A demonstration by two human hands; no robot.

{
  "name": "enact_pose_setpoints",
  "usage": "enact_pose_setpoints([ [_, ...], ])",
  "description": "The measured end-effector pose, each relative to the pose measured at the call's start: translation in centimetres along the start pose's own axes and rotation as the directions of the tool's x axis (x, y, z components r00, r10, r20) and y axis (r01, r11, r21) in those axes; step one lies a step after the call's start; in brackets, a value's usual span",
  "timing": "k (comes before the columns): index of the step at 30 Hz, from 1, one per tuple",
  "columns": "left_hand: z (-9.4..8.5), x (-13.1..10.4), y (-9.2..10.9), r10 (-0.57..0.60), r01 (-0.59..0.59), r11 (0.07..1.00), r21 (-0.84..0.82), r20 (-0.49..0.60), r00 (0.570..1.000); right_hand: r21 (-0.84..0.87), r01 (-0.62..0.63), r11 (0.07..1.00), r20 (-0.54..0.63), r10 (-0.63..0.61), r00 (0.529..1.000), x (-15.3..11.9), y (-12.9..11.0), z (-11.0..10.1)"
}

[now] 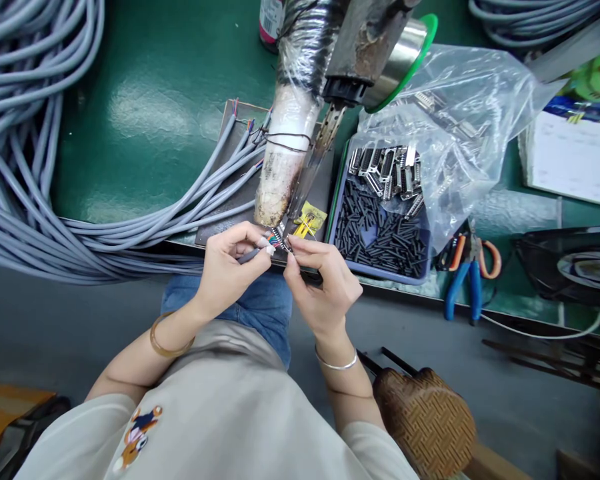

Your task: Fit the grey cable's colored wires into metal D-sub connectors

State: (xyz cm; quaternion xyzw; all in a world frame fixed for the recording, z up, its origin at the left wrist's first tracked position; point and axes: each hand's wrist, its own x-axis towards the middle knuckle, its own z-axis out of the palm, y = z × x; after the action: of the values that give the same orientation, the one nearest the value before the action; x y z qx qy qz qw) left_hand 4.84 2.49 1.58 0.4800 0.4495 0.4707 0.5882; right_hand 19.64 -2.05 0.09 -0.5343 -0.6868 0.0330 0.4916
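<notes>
At the bench's front edge, my left hand (233,263) pinches a grey cable (249,256), whose stripped end shows thin coloured wires. My right hand (323,270) has thumb and index finger closed on the right end of a small metal multi-pin connector (278,235). The wires meet the connector between my fingertips; single joints are too small to make out. Just above it, a soldering iron (325,137) in a fixed mount points down, its tip close to the connector. Beside the iron hangs a wrapped, scorched tube (283,150).
Grey cables (25,180) pile up on the left, several ends on a dark board (225,180). A bin (400,275) holds black sleeves (375,233) and connectors (387,167), partly under a plastic bag (460,127). Right of it lie blue-handled pliers (464,287). A solder spool (400,60) sits above.
</notes>
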Motion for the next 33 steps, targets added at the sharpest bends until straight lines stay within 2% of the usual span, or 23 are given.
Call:
enact_pose_setpoints([
  [7,0.0,-0.2,-0.5,0.029,-0.030,0.999,0.015,0.017,0.999,0.020,-0.056,0.998,0.013,0.055,0.998,0.4,-0.2,-0.3],
  [14,-0.3,-0.6,-1.4,0.140,-0.142,0.986,0.086,0.035,0.990,0.006,-0.081,0.997,0.052,0.080,0.995,0.7,-0.4,-0.5],
  [18,-0.2,-0.6,-1.0,0.117,-0.117,0.987,0.107,0.009,0.993,0.027,-0.107,0.994,0.020,0.107,0.994,0.6,-0.5,-0.2],
  [26,0.0,0.0,-0.3,0.053,-0.052,0.995,0.081,-0.010,0.999,-0.009,-0.049,0.999,0.021,0.049,0.999,0.8,-0.2,0.0],
  [33,0.2,-0.2,0.1,0.100,-0.097,0.993,0.072,-0.032,0.994,-0.012,-0.023,1.000,0.001,0.023,1.000,1.2,-0.4,-0.2],
])
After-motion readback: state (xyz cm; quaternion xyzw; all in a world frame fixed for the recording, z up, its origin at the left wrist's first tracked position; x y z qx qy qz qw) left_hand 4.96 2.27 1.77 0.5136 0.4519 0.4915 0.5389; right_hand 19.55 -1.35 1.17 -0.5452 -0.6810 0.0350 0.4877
